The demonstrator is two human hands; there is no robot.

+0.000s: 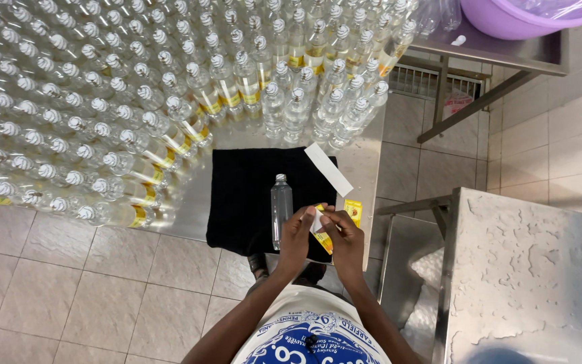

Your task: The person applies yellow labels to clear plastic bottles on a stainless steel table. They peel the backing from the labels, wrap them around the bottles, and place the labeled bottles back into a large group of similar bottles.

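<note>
Both my hands meet over the front edge of a black cloth [244, 195] on a steel table. My left hand [298, 236] and my right hand [342, 237] pinch a small yellow and white label strip [322, 232] between their fingertips. A clear plastic bottle [281, 209] with a silver cap lies on the cloth just left of my left hand, cap pointing away from me. A white backing strip [328, 168] lies at the cloth's far right corner. Another yellow label [353, 211] rests on the table beside my right hand.
Several rows of clear capped bottles [136, 87], some with yellow labels, crowd the steel table [365, 162] behind and left of the cloth. A purple basin [506, 20] sits on a steel bench at top right. A second steel surface [527, 269] stands at the right. Tiled floor lies below.
</note>
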